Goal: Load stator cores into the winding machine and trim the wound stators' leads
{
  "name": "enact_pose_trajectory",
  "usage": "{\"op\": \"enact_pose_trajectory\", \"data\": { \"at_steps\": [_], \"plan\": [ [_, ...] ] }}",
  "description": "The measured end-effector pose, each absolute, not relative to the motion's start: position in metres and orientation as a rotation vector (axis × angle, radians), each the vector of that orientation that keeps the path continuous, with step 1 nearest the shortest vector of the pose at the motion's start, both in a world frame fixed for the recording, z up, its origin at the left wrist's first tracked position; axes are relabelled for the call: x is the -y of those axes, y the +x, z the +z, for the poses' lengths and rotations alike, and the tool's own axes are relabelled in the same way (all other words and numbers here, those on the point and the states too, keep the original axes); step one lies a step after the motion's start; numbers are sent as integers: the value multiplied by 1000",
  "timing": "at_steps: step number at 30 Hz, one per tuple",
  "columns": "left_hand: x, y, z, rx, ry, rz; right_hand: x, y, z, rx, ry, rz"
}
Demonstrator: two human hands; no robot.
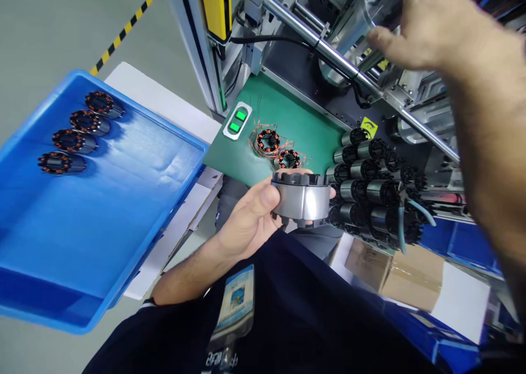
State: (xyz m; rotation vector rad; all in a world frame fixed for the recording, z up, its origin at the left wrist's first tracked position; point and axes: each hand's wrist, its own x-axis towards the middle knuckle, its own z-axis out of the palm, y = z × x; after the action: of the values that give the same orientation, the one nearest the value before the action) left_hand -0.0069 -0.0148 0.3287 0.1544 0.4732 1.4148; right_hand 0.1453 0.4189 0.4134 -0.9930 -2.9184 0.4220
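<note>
Left hand [250, 215]: gripping a silver metal ring with black toothed plastic edges [302, 201] — thumb on the near side, fingers behind. The ring is in front of the near edge of the green tabletop [302, 119].

Right hand [435, 29]: raised at upper right, near a shiny metal cylinder of the machine [355, 21]; thumb apart from the fingers, fingertips cut off by the frame — cannot tell whether it grips anything.

On the tabletop: two black cores wound with orange copper wire [268, 150], loose wire ends around them; a white panel with two lit green rectangles [237, 120]. At right, a stack of silver-and-black cores [352, 189], pliers with light-blue handles [401, 229] on it. At left, a blue plastic tray [102, 215] holding four wound cores [74, 142] in a row.
</note>
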Motion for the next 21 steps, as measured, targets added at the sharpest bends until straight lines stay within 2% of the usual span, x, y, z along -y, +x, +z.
{"op": "enact_pose_trajectory", "data": {
  "at_steps": [3,7,9,11,13,15,18,21],
  "plan": [
    [16,-2,321,-554,168,1415,-382,134,397,2931,-1142,148],
    [20,8,313,-613,244,1412,-374,116,403,2977,-1444,170],
    [25,12,311,-594,240,1402,-352,114,416,2958,-1384,205],
    [32,15,310,-555,212,1371,-306,121,427,2860,-1043,416],
    [40,19,308,-521,184,1345,-246,138,432,2735,-523,1039],
    [46,25,306,-501,177,1332,-188,162,432,2756,-203,1621],
    [46,41,304,-479,209,1293,-130,195,430,2705,-170,1805],
    [40,59,305,-473,281,1200,-108,222,432,2692,-279,1707]
  ]
}}
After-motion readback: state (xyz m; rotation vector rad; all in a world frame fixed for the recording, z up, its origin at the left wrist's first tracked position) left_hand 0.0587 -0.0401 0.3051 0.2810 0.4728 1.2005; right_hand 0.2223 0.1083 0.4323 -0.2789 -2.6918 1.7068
